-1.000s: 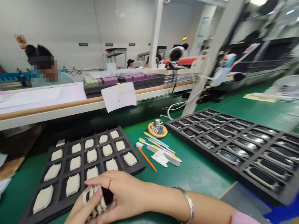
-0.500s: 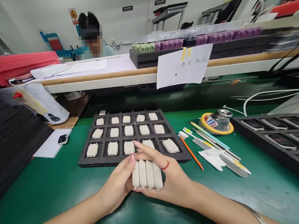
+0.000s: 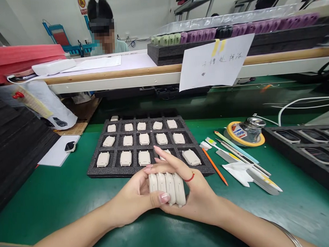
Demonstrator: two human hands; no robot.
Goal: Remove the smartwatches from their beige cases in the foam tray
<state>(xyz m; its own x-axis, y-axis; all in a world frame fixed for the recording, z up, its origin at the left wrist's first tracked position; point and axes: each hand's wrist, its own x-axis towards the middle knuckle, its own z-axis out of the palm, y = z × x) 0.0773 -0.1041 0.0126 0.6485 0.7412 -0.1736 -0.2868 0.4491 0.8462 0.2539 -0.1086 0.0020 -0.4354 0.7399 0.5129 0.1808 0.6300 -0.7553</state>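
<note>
Several cream watch cases [image 3: 178, 188] stand side by side in a row between my two hands, narrow edges facing me. My right hand [image 3: 200, 194] wraps the row from the right, thumb side above and fingers reaching over the top. From the left, my left hand [image 3: 131, 196] closes on the same row, its thumb lying across the lower front of the cases. Just beyond is a black foam tray [image 3: 107, 171], whose pockets hold more cream watch cases [image 3: 144, 158]. My right fingers partly hide one case in the front row.
Right of the tray lie an orange stick [image 3: 215, 166], knife-like blades [image 3: 263, 181], white paper scraps and a tape roll [image 3: 259, 139] with a glass jar. Another foam tray [image 3: 297, 149] stands far right. A small watch [image 3: 70, 146] rests left. A person [image 3: 103, 28] sits beyond the shelf.
My left thumb has come down from the upper left corner of the row onto its lower front. The view has shifted slightly; both hands still hold the cases.
</note>
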